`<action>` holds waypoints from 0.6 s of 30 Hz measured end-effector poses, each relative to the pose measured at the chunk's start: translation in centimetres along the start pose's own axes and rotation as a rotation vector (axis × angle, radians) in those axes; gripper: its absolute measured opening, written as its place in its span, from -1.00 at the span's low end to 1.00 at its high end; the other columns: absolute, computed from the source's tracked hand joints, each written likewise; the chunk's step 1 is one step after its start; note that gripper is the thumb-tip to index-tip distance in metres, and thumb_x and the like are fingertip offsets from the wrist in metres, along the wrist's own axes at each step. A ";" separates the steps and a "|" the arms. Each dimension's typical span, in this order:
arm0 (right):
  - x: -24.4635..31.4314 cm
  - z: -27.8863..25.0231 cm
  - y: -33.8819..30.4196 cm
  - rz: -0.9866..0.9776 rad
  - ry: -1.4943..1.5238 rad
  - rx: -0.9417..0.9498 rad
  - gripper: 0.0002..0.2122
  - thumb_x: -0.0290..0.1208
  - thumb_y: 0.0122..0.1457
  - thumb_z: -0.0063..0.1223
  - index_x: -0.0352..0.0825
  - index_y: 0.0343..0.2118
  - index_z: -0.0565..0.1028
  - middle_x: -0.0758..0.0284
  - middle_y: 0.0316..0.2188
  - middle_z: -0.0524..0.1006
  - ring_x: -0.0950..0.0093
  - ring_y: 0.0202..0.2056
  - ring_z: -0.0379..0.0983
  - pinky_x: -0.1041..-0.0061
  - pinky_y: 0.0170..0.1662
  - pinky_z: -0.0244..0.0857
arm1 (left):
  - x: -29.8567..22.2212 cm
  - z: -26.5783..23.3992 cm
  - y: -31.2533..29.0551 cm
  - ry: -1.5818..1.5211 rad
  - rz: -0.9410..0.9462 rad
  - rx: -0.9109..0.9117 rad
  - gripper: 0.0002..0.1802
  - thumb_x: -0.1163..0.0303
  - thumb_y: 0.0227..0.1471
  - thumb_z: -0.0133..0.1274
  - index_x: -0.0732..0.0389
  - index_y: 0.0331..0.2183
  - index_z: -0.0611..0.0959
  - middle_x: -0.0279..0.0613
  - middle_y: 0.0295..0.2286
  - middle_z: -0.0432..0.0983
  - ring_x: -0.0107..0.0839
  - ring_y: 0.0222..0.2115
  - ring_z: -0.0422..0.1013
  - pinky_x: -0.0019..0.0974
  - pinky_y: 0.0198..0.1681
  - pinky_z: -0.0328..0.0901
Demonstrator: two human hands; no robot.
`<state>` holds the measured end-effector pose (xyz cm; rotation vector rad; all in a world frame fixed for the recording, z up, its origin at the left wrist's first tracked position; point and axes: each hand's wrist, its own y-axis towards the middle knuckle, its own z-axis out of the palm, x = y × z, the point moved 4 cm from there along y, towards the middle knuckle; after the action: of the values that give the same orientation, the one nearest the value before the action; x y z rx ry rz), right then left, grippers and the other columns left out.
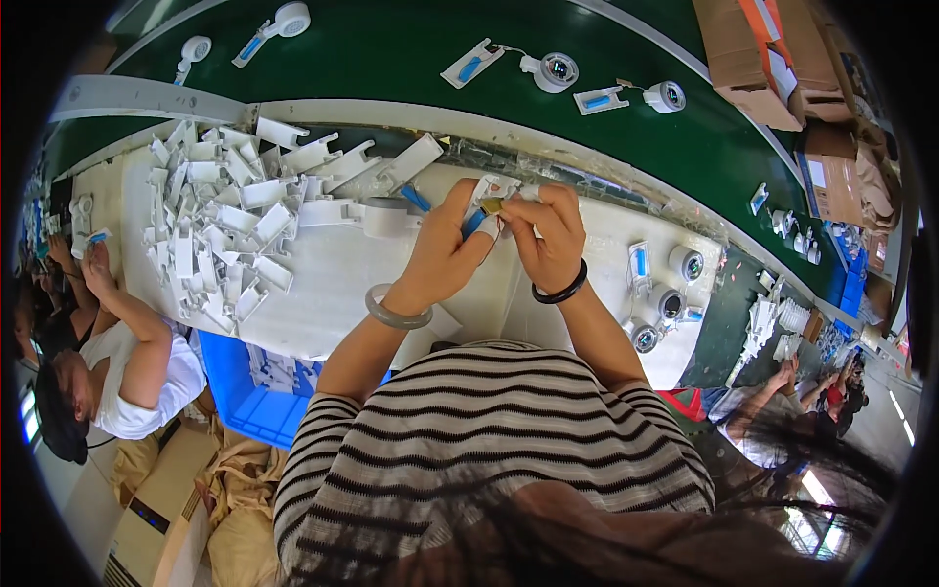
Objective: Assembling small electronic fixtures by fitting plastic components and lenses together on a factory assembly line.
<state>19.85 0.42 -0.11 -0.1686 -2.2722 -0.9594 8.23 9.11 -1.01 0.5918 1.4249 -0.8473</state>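
Observation:
Over the middle of the white work surface, my left hand closes round a white plastic piece with a blue part in it. My right hand pinches a small yellow-green piece, perhaps a circuit board, against the white one. My fingers hide much of both. Just left of my left hand lie a white round-ended part and a loose blue piece. A big pile of white plastic housings spreads farther left. Several white round heads with dark faces rest to my right.
Beyond the bench rail runs a green conveyor carrying white assemblies and shower-type handles. A blue crate of parts stands below the bench at left. Co-workers sit on both sides. Cardboard boxes are at far right.

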 end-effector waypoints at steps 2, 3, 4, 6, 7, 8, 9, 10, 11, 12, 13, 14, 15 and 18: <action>-0.1 0.2 0.1 0.017 0.030 -0.009 -0.78 -0.62 -0.21 0.24 -0.26 -0.42 0.54 0.28 -0.41 0.36 0.26 -0.38 0.31 0.36 -0.30 0.25 | 0.2 -0.2 -0.1 0.025 -0.017 -0.018 -0.68 0.51 -0.01 -0.07 0.28 -0.14 0.39 -0.23 -0.53 0.45 -0.59 -0.65 0.31 -0.50 -0.61 0.18; 0.0 0.2 0.2 0.018 0.033 -0.007 -0.78 -0.62 -0.21 0.24 -0.26 -0.42 0.54 0.28 -0.41 0.36 0.26 -0.38 0.31 0.36 -0.30 0.25 | 0.3 -0.3 -0.1 -0.092 0.000 0.003 -0.66 0.50 -0.01 -0.07 0.29 -0.12 0.38 -0.21 -0.52 0.45 -0.59 -0.64 0.29 -0.51 -0.61 0.17; 0.1 0.1 0.4 0.024 0.036 0.004 -0.78 -0.62 -0.21 0.23 -0.26 -0.42 0.54 0.28 -0.42 0.37 0.26 -0.37 0.31 0.36 -0.29 0.25 | 0.4 -0.3 -0.2 -0.209 0.019 0.024 -0.64 0.50 0.00 -0.07 0.30 -0.10 0.38 -0.19 -0.50 0.45 -0.60 -0.64 0.27 -0.51 -0.61 0.16; 0.3 0.0 0.8 0.029 0.041 0.018 -0.78 -0.62 -0.21 0.23 -0.25 -0.42 0.54 0.28 -0.44 0.38 0.26 -0.37 0.31 0.36 -0.28 0.25 | 0.4 -0.3 -0.2 -0.193 0.031 0.026 -0.62 0.47 0.02 -0.06 0.31 -0.08 0.37 -0.18 -0.47 0.46 -0.58 -0.61 0.29 -0.50 -0.57 0.19; 0.3 -0.1 1.0 0.008 0.028 0.032 -0.77 -0.62 -0.22 0.23 -0.25 -0.42 0.54 0.29 -0.45 0.39 0.26 -0.37 0.31 0.36 -0.27 0.25 | 0.3 -0.3 -0.2 -0.176 0.045 0.029 -0.60 0.44 0.04 -0.05 0.32 -0.05 0.36 -0.16 -0.45 0.46 -0.57 -0.58 0.31 -0.49 -0.54 0.21; 0.3 -0.2 1.2 -0.015 0.014 0.046 -0.77 -0.62 -0.22 0.23 -0.25 -0.42 0.54 0.29 -0.46 0.40 0.26 -0.36 0.31 0.36 -0.26 0.24 | 0.2 -0.2 -0.2 -0.176 0.044 0.027 -0.60 0.44 0.04 -0.05 0.32 -0.05 0.36 -0.16 -0.45 0.46 -0.57 -0.58 0.31 -0.49 -0.54 0.21; 0.2 -0.2 1.1 -0.015 0.016 0.047 -0.77 -0.62 -0.22 0.23 -0.25 -0.42 0.54 0.29 -0.46 0.40 0.26 -0.36 0.31 0.36 -0.26 0.24 | 0.1 -0.1 -0.1 -0.065 0.052 0.017 -0.59 0.41 0.06 -0.04 0.33 -0.04 0.36 -0.15 -0.42 0.47 -0.51 -0.55 0.34 -0.46 -0.49 0.24; 0.1 -0.3 1.1 -0.020 0.004 0.062 -0.76 -0.65 -0.21 0.22 -0.28 -0.40 0.54 0.27 -0.44 0.39 0.25 -0.34 0.32 0.38 -0.26 0.26 | 0.0 0.0 -0.1 0.046 0.059 0.007 -0.58 0.38 0.07 -0.03 0.33 -0.04 0.36 -0.13 -0.40 0.47 -0.46 -0.51 0.38 -0.42 -0.44 0.28; 0.2 -0.2 1.1 -0.024 -0.008 0.077 -0.75 -0.68 -0.20 0.21 -0.31 -0.38 0.55 0.24 -0.42 0.38 0.25 -0.31 0.33 0.39 -0.26 0.27 | 0.1 0.0 -0.1 0.046 0.057 0.004 -0.58 0.38 0.07 -0.03 0.33 -0.04 0.36 -0.13 -0.40 0.47 -0.46 -0.51 0.38 -0.42 -0.44 0.28; 0.2 -0.2 1.1 -0.024 -0.006 0.079 -0.75 -0.68 -0.20 0.21 -0.31 -0.38 0.55 0.24 -0.42 0.38 0.25 -0.31 0.33 0.39 -0.26 0.27 | 0.2 0.0 -0.2 0.053 0.071 -0.006 -0.58 0.36 0.09 -0.03 0.33 -0.04 0.36 -0.12 -0.39 0.48 -0.39 -0.48 0.40 -0.38 -0.39 0.29; 0.3 -0.2 1.1 -0.022 -0.008 0.082 -0.76 -0.68 -0.20 0.21 -0.31 -0.38 0.55 0.24 -0.42 0.38 0.25 -0.31 0.33 0.39 -0.26 0.27 | 0.3 0.0 -0.2 0.061 0.085 -0.017 -0.59 0.35 0.10 -0.04 0.33 -0.04 0.37 -0.10 -0.38 0.48 -0.32 -0.45 0.43 -0.34 -0.35 0.31; 0.3 -0.2 1.0 -0.018 -0.012 0.084 -0.76 -0.68 -0.20 0.21 -0.31 -0.39 0.55 0.24 -0.42 0.38 0.24 -0.30 0.33 0.39 -0.25 0.27 | 0.4 0.0 -0.2 0.059 0.083 -0.018 -0.59 0.35 0.10 -0.04 0.33 -0.04 0.37 -0.10 -0.38 0.48 -0.32 -0.45 0.43 -0.34 -0.35 0.31; 0.4 -0.2 1.0 -0.017 -0.011 0.087 -0.76 -0.68 -0.20 0.21 -0.31 -0.39 0.55 0.24 -0.42 0.38 0.24 -0.30 0.33 0.39 -0.25 0.27 | 0.5 0.1 -0.3 0.067 0.081 -0.025 -0.60 0.36 0.10 -0.05 0.33 -0.03 0.36 -0.08 -0.39 0.49 -0.28 -0.44 0.43 -0.33 -0.33 0.31; 0.4 -0.1 0.9 -0.008 -0.006 0.094 -0.76 -0.68 -0.19 0.21 -0.31 -0.38 0.54 0.23 -0.42 0.38 0.24 -0.30 0.34 0.38 -0.25 0.27 | 0.6 0.1 -0.3 0.079 0.056 -0.039 -0.62 0.38 0.11 -0.07 0.32 -0.04 0.37 -0.05 -0.40 0.49 -0.25 -0.44 0.45 -0.32 -0.32 0.31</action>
<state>19.87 0.97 0.75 -0.1216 -2.3199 -0.8556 8.00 8.75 -1.60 0.6391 1.4864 -0.7571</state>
